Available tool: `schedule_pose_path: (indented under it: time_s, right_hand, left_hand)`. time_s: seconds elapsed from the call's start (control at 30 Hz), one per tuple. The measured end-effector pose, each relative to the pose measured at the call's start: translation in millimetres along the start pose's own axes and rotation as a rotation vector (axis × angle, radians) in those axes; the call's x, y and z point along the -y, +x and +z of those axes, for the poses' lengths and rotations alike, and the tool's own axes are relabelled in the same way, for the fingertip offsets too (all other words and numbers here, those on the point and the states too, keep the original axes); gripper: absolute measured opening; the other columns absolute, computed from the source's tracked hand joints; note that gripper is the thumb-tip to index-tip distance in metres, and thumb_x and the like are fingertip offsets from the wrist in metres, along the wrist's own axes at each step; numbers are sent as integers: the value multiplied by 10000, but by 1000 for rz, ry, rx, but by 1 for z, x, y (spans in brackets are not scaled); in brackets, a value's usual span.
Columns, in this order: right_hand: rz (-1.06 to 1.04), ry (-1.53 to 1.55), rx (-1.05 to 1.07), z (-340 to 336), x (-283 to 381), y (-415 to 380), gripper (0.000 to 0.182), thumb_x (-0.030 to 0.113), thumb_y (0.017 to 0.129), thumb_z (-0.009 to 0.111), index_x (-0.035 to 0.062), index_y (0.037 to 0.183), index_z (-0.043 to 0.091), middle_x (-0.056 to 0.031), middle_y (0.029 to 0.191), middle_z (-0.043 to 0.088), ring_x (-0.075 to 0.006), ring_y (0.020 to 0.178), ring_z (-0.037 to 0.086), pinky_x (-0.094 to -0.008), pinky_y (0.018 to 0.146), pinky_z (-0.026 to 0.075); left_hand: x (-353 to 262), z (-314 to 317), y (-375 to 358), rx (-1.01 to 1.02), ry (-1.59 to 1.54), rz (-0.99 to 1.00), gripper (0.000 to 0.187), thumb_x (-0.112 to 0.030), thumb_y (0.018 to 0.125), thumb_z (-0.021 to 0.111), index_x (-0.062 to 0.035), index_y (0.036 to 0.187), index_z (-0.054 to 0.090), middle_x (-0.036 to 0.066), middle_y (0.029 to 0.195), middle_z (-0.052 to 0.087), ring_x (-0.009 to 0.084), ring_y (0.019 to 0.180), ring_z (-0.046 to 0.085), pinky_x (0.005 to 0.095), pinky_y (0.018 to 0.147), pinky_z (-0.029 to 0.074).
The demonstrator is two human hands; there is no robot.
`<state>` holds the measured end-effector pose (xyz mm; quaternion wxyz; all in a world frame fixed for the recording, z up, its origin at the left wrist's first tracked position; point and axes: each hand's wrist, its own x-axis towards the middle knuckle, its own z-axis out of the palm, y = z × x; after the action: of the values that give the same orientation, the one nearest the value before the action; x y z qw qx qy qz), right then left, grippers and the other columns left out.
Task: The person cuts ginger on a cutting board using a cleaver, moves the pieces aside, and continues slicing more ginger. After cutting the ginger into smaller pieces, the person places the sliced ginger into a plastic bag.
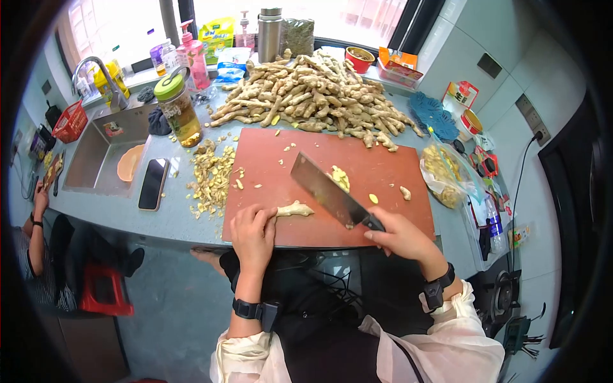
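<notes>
My left hand (254, 235) is closed on one end of a piece of ginger root (294, 209), which lies near the front edge of a reddish-brown cutting board (268, 163). In my right hand (405, 235) is the black handle of a cleaver (329, 190). Its wide blade slants up and to the left over the board, apart from the ginger I hold. Behind the blade are ginger slices (340, 179), partly hidden by it. A single slice (373, 198) and a small ginger stub (405, 193) lie to the right.
A big heap of ginger (319, 92) rises behind the board. Ginger scraps (214, 175), a phone (154, 184) and a green-lidded jar (179, 112) are on the left, before the sink (96, 153). A plastic bag (440, 169) sits right. Another person's hand (41, 199) is far left.
</notes>
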<state>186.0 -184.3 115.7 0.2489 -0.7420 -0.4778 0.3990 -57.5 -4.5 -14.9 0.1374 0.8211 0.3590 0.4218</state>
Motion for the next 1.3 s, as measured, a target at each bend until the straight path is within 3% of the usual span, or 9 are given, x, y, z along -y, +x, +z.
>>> schedule_pose_path:
  time_s: [0.2, 0.33, 0.5, 0.73, 0.83, 1.07, 1.13, 1.3]
  right_hand:
    - [32, 36, 27, -5, -21, 4, 309, 178, 1001, 639, 66, 1278, 558, -59, 720, 606, -154, 545, 586, -325, 524, 475]
    - [-1, 20, -107, -7, -22, 8, 339, 168, 990, 648, 43, 1290, 549, -48, 717, 603, -142, 544, 583, -297, 523, 471]
    - [-27, 372, -132, -8, -29, 2, 394, 132, 987, 652, 30, 1350, 539, -13, 743, 584, -99, 557, 575, -272, 519, 467]
    - [-60, 681, -296, -12, -58, -42, 364, 86, 979, 635, -7, 1314, 528, -26, 756, 563, -109, 552, 548, -258, 500, 462]
    - [36, 735, -367, -8, -80, -64, 269, 77, 978, 628, -2, 1220, 539, -46, 760, 581, -121, 535, 550, -264, 488, 459]
    - [108, 913, -393, 22, -120, -88, 280, 97, 986, 627, 26, 1230, 508, -63, 727, 584, -130, 500, 560, -255, 463, 473]
    - [116, 933, -385, 28, -124, -89, 310, 90, 991, 615, 25, 1272, 502, -66, 726, 584, -133, 497, 564, -258, 460, 479]
    - [114, 1050, -355, 46, -120, -83, 242, 79, 1002, 611, 24, 1217, 517, -60, 761, 585, -134, 533, 562, -272, 487, 483]
  left_hand:
    - [1, 2, -1, 12, 22, -29, 134, -129, 864, 774, -129, 998, 761, 33, 1029, 678, 264, 1027, 624, 403, 895, 454]
    - [-1, -1, 1, 18, 3, -36, 142, -126, 864, 774, -129, 1005, 763, 34, 1026, 680, 264, 1019, 622, 402, 889, 452]
    - [-2, -1, 1, 27, 0, -40, 146, -124, 866, 771, -125, 1012, 764, 40, 1027, 684, 263, 1021, 621, 400, 886, 450]
    - [-4, -5, 3, 84, -44, -66, 184, -148, 854, 783, -115, 1033, 757, 46, 1065, 687, 261, 1046, 621, 413, 928, 439]
    - [-7, -10, 9, 159, -45, -83, 326, -211, 829, 806, -107, 1128, 728, 93, 1165, 660, 310, 1129, 592, 443, 997, 417]
    - [-36, -2, 51, 327, -43, 21, 615, -241, 786, 841, -87, 1344, 630, 151, 1302, 631, 360, 1256, 562, 473, 1064, 427]
    - [-37, 9, 67, 526, -19, 38, 776, -322, 762, 859, -87, 1438, 558, 167, 1398, 591, 370, 1331, 535, 499, 1106, 416]
    - [-50, 37, 97, 649, 103, 100, 946, -346, 674, 912, -59, 1481, 509, 167, 1436, 577, 372, 1344, 530, 501, 1108, 438]
